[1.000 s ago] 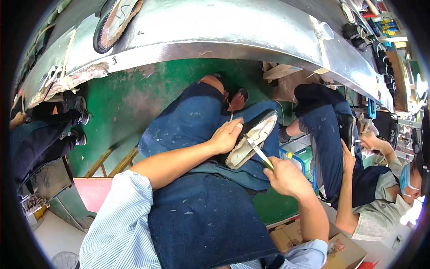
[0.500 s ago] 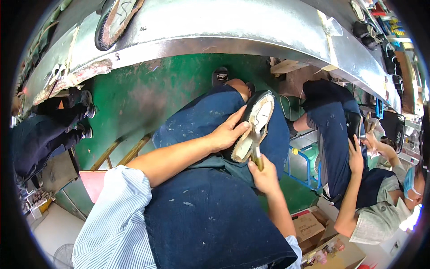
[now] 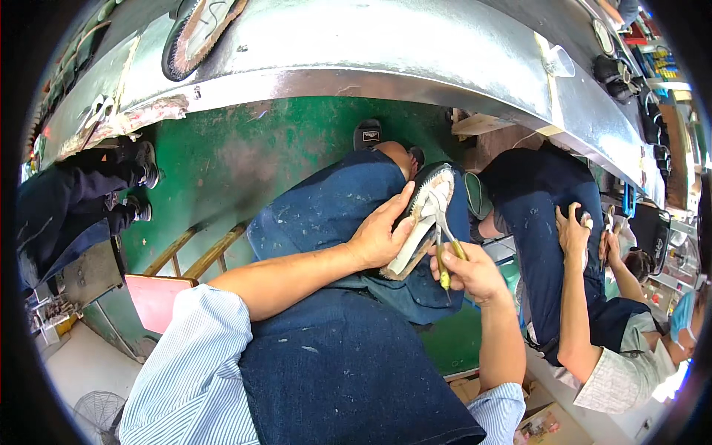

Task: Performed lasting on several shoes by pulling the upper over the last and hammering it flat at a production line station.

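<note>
My left hand point(image 3: 383, 235) is wrapped round the side of a dark shoe point(image 3: 406, 257), which rests sole up across my knees. Its pale inner sole is bordered by a jagged, toothed edge. In my right hand point(image 3: 478, 273) is a pair of pliers point(image 3: 444, 261) with yellow-green handles, its handles spread apart. The metal jaws lie over the middle of the sole; whether they pinch any of the edge I cannot make out. A dark blue apron point(image 3: 334, 371) covers my lap beneath the shoe.
A metal workbench point(image 3: 311, 83) curves across the front, bearing another upturned shoe point(image 3: 194, 44) at the left. On my right sits a co-worker point(image 3: 545, 200) in dark clothes, hands at their lap. A pink-topped stool point(image 3: 157, 302) stands left, near another person's legs point(image 3: 96, 194).
My right hand has moved right and slightly up, and the pliers' handles have spread. The shoe has shifted slightly in my left hand. The co-worker's near hand has moved up their leg.
</note>
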`<action>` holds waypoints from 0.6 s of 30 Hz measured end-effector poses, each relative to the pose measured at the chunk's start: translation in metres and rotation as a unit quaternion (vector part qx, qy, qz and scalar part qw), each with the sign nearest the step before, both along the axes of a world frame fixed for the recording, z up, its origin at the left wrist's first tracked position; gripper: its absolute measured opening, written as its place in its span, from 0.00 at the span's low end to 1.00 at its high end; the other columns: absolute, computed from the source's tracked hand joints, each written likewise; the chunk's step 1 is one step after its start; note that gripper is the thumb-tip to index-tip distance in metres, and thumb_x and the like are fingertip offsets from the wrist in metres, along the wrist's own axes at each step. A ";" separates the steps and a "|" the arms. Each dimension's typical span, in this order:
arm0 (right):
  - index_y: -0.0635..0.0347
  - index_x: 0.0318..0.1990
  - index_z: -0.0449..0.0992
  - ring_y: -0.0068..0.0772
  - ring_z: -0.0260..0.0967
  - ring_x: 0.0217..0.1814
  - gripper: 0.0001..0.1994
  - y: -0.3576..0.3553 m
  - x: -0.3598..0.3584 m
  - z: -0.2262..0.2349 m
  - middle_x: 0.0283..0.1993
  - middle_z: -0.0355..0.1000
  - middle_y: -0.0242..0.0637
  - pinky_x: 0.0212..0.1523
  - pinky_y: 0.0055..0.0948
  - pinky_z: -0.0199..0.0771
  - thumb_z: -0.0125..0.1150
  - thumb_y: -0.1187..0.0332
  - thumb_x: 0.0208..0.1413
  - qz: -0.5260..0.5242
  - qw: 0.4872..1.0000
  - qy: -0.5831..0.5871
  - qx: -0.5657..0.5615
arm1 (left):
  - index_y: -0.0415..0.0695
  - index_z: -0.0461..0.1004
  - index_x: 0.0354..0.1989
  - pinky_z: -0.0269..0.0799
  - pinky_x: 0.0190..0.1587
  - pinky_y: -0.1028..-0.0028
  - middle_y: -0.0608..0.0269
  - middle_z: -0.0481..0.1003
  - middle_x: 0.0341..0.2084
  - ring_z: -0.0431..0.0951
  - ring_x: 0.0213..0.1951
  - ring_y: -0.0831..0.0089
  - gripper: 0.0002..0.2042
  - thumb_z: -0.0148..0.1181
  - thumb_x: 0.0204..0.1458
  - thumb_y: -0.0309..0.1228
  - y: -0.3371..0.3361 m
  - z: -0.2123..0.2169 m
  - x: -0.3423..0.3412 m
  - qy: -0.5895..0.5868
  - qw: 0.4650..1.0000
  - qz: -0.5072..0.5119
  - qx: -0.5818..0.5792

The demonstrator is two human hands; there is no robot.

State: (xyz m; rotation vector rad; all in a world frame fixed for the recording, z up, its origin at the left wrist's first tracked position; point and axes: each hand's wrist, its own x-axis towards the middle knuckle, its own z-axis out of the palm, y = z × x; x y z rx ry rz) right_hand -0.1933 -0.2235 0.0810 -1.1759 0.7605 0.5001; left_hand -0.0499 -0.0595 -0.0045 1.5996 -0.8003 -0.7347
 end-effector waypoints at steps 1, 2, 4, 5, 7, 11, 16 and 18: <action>0.67 0.48 0.74 0.23 0.74 0.36 0.15 0.004 -0.001 -0.010 0.38 0.76 0.35 0.27 0.18 0.71 0.57 0.62 0.63 -0.012 0.999 -0.013 -0.032 | 0.38 0.49 0.71 0.58 0.66 0.62 0.37 0.62 0.62 0.63 0.64 0.45 0.31 0.50 0.59 0.29 0.000 -0.003 0.001 -0.001 1.000 0.001 0.001; 0.64 0.46 0.75 0.20 0.72 0.31 0.14 0.018 -0.005 -0.024 0.34 0.75 0.32 0.25 0.15 0.64 0.56 0.62 0.63 -0.032 0.997 -0.010 -0.072 | 0.42 0.50 0.71 0.62 0.63 0.61 0.37 0.61 0.63 0.65 0.62 0.44 0.30 0.50 0.60 0.28 0.000 -0.010 0.001 -0.038 0.999 -0.001 -0.012; 0.66 0.46 0.73 0.24 0.72 0.33 0.14 0.042 -0.017 -0.053 0.35 0.74 0.34 0.25 0.16 0.66 0.59 0.62 0.62 -0.140 0.988 -0.056 -0.022 | 0.47 0.51 0.71 0.65 0.61 0.61 0.37 0.59 0.64 0.67 0.59 0.42 0.30 0.49 0.60 0.28 -0.002 -0.009 0.004 -0.075 0.997 -0.006 -0.026; 0.67 0.47 0.73 0.25 0.72 0.33 0.15 0.054 -0.021 -0.064 0.35 0.74 0.35 0.25 0.16 0.65 0.60 0.63 0.61 -0.204 0.975 -0.084 0.008 | 0.47 0.52 0.71 0.63 0.63 0.61 0.38 0.59 0.64 0.65 0.62 0.43 0.29 0.48 0.60 0.26 -0.004 -0.001 0.008 -0.072 0.995 -0.050 0.040; 0.69 0.47 0.71 0.27 0.72 0.34 0.17 0.068 -0.020 -0.062 0.37 0.73 0.39 0.22 0.14 0.64 0.61 0.63 0.60 -0.276 0.952 -0.113 0.066 | 0.48 0.52 0.71 0.60 0.66 0.61 0.38 0.59 0.65 0.63 0.64 0.43 0.28 0.46 0.60 0.25 -0.005 0.012 0.012 -0.067 0.987 -0.100 0.108; 0.70 0.52 0.70 0.30 0.74 0.38 0.17 0.028 -0.030 -0.056 0.42 0.74 0.42 0.22 0.18 0.72 0.59 0.66 0.61 -0.207 0.921 -0.101 0.314 | 0.50 0.58 0.68 0.66 0.62 0.57 0.35 0.67 0.57 0.68 0.58 0.39 0.26 0.46 0.60 0.25 -0.007 0.005 0.015 -0.120 0.981 -0.114 0.104; 0.70 0.52 0.69 0.33 0.76 0.37 0.18 -0.012 -0.030 0.001 0.40 0.74 0.42 0.23 0.23 0.78 0.51 0.61 0.66 -0.071 0.997 -0.003 0.016 | 0.59 0.59 0.68 0.73 0.52 0.53 0.27 0.64 0.56 0.73 0.49 0.35 0.23 0.44 0.63 0.33 -0.009 0.001 0.016 -0.106 0.987 -0.074 0.099; 0.68 0.49 0.69 0.26 0.72 0.29 0.22 -0.014 -0.012 0.009 0.36 0.73 0.37 0.18 0.19 0.66 0.41 0.54 0.70 -0.044 0.989 -0.054 -0.134 | 0.59 0.60 0.67 0.75 0.48 0.53 0.29 0.66 0.54 0.75 0.44 0.35 0.23 0.45 0.62 0.33 -0.010 -0.004 0.014 -0.137 0.985 -0.070 0.072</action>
